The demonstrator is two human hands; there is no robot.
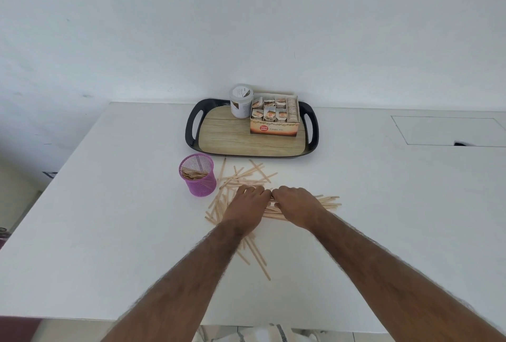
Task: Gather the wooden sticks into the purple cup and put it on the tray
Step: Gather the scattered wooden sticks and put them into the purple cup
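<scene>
Resting palm-down on a loose heap of wooden sticks (246, 177), both of my hands meet at the middle of the white tabletop (109, 204). At far left stands the purple cup (197, 178), a mesh holder, upright, with some sticks already lying inside it; it sits just beside the heap's left edge and near the front rim of the tray. My left hand (246, 206) lies flat over the heap, fingers curled down onto the sticks, so its grip is narrow and pressed against them; whether any stick is actually held I cannot tell. My right hand (297, 206) is just beside it, fingertips touching the left's, its grip likewise closed down upon a bundle of sticks whose ends project to the right. Other sticks fan out beyond my hands and below my left wrist. Behind the heap lies the black-handled tray (191, 128) with a wood-grain floor. On the tray stand a white lidded jar (241, 102) and, touching it to the right, an open box of tea bags (275, 119).
</scene>
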